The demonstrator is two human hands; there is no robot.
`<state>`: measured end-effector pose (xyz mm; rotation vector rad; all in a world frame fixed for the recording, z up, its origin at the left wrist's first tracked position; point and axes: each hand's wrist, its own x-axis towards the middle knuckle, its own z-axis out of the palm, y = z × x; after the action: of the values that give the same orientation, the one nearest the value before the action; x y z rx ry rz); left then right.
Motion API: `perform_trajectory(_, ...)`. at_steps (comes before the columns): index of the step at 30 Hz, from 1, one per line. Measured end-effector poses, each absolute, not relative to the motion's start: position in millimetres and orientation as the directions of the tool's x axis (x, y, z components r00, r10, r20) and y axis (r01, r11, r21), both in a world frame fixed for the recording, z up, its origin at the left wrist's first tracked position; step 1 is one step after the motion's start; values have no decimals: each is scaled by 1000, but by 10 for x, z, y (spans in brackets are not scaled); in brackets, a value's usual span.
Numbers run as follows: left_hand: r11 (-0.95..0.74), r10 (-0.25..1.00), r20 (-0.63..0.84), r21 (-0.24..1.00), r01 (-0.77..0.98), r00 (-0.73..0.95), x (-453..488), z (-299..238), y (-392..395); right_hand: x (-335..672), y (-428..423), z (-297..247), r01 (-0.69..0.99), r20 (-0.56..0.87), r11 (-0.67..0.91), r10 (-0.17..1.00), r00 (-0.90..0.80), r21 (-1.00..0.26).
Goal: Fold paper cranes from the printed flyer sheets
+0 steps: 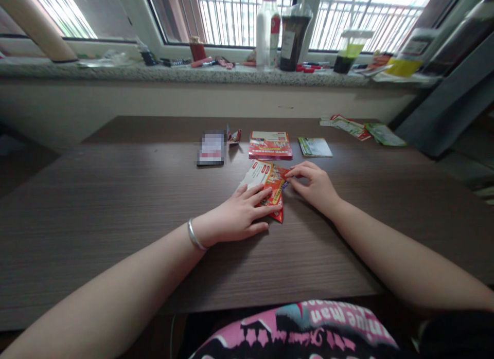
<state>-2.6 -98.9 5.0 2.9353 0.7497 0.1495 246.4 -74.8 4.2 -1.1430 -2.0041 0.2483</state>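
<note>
A red, orange and white printed paper sheet lies folded on the brown table, with pointed corners at its right and lower edges. My left hand rests flat across its lower left part, fingers spread. At the sheet's right corner, my right hand pinches the paper edge between thumb and fingertips; a small blue patch shows there. Just beyond lies a stack of similar red printed sheets. To its left stands a small folded paper piece.
A phone with a blurred screen lies at the left. A small stack of green and white cards is right of the red stack. More printed papers lie at the far right. Bottles and clutter line the stone windowsill.
</note>
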Motion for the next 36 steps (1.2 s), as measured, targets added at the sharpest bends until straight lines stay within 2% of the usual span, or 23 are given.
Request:
perform_trajectory(5, -871, 483, 27, 117, 477, 875, -11, 68, -995, 2428, -771, 11, 557, 520, 533, 830, -200, -637)
perform_trajectory(9, -854, 510, 27, 134, 502, 860, 1, 70, -1002, 2366, -752, -54, 396, 412, 398, 910, -53, -828)
perform_trajectory(13, -842, 529, 8, 123, 525, 848, 0, 48, -1013, 2329, -751, -80, 312, 311, 302, 950, -21, -901)
perform_trajectory(17, -840, 534, -17, 98, 533, 845, -11, 21, -1013, 2311, -820, -42, 351, 328, 328, 943, -62, -877)
perform_trajectory(21, -841, 535, -21, 81, 535, 845, -17, 26, -1011, 2285, -928, 36, 487, 382, 415, 908, -172, -768)
perform_trajectory(25, -821, 565, -25, 91, 564, 825, -8, 53, -1019, 2258, -967, 71, 544, 380, 451, 892, -244, -708)
perform_trajectory(36, -789, 613, 50, 83, 608, 788, 10, 63, -1020, 2257, -813, -17, 543, 276, 303, 952, -133, -783)
